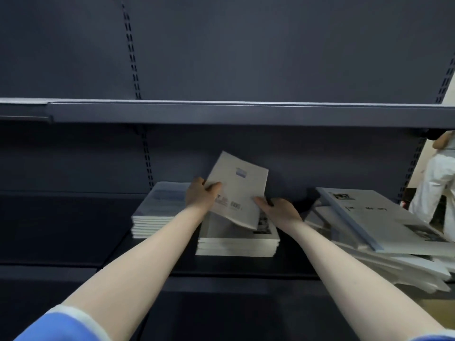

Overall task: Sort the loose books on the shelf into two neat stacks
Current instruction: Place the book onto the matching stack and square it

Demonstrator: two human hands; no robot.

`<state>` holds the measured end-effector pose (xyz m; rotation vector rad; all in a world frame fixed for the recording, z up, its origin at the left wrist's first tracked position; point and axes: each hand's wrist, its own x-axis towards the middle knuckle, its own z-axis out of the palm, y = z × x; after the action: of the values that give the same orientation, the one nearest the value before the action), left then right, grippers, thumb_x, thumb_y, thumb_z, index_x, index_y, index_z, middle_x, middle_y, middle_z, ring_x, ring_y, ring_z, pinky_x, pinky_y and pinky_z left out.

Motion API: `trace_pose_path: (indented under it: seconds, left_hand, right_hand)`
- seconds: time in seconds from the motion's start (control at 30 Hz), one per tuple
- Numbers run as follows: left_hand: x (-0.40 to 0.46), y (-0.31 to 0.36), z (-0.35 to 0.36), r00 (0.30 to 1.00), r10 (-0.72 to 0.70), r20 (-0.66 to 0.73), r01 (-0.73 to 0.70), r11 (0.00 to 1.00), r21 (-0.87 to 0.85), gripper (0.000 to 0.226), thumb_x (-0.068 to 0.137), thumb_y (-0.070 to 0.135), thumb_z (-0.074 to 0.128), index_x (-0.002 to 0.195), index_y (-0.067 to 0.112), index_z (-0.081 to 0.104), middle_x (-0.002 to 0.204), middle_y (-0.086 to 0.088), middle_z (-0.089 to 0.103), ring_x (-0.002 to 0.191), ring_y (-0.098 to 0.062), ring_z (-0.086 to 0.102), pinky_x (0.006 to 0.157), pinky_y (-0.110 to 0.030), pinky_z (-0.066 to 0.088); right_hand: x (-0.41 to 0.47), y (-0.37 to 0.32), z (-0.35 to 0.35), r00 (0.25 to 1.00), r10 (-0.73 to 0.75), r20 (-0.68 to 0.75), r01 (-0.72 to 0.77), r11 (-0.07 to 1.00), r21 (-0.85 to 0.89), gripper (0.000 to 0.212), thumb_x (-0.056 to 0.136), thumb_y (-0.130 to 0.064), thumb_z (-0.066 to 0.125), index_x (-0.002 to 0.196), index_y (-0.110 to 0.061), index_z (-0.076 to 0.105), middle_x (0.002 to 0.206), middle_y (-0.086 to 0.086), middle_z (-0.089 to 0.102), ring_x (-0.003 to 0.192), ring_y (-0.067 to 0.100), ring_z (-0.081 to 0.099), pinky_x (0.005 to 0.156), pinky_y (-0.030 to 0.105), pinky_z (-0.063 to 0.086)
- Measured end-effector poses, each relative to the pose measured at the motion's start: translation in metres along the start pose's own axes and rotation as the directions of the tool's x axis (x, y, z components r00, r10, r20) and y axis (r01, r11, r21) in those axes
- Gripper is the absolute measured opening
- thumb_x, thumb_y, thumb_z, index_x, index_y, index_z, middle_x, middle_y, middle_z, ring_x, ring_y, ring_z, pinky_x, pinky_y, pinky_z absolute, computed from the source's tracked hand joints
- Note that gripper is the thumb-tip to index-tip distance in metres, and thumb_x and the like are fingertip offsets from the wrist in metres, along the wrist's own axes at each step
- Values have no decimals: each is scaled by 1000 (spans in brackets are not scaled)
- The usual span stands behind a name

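Note:
A thin white book [237, 190] is tilted up above the middle stack [236, 244] of white books on the dark shelf [246, 267]. My left hand [199, 195] grips its left edge, thumb on the cover. My right hand [280, 209] holds its lower right edge, thumb on top. A second neat stack [155, 215] with a bluish cover stands to the left, behind my left forearm. A loose, slanting pile of books [384, 227] lies to the right.
An upper shelf board [246, 114] hangs above the hands. The slotted back panel [320, 163] stands behind the books. At the far right a person in white trousers [435, 188] stands beside the shelving.

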<state>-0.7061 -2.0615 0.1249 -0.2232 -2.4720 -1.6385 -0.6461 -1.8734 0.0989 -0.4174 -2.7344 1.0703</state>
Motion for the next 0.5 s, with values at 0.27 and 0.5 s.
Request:
trace_pose_path:
  seconds: [0.27,0.5]
  left_hand:
    - [11,-33,-33,996,-88,5,88,995,-53,36,89,36,59,113,9,53,106,-5,63,93,-24,59,74,-32,44]
    - [10,-40,-38,990,-127,56,130,990,-56,36,88,34,61,111,8,52,105,-3,62,89,-18,56,72,-29,41]
  right_hand:
    - [-16,-49,39,993,-23,118,2,984,176,47,87,-56,55,115,-19,59,91,-8,64,76,12,60,65,24,46]
    - [-17,-61,48,1000,-18,7,13,896,445,34,90,-18,60,120,-6,52,112,8,63,81,17,59,49,19,44]
